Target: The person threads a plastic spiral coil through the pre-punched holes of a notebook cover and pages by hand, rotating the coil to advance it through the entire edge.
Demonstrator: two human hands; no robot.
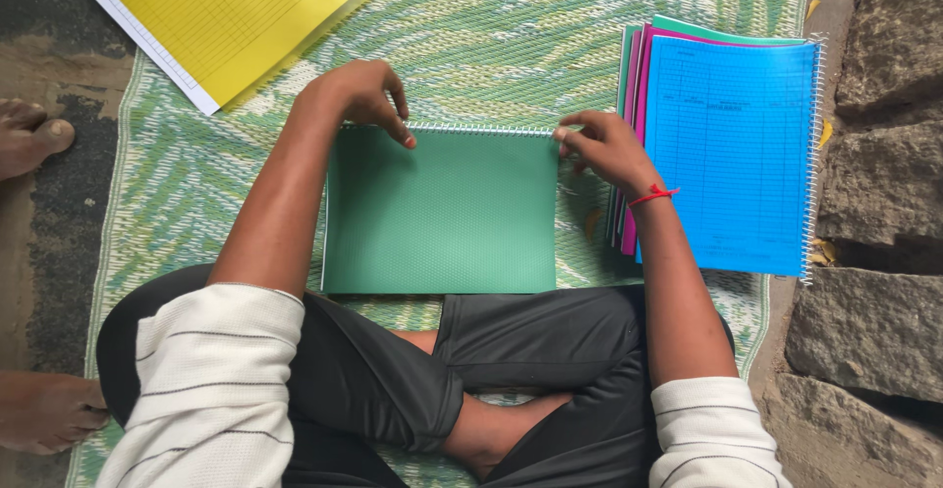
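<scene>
Green spiral notebook [440,211] — closed, lying flat at the middle of the green woven mat [471,36], just ahead of your crossed legs. Your left hand [361,95] rests curled at its top left corner, one fingertip pressed on the cover by the wire binding. Your right hand [601,144] pinches the top right corner at the binding's end. Stack of spiral notebooks [732,149], blue on top — near the mat's right edge. Yellow notebook [236,17] — overhanging the mat's far left corner.
</scene>
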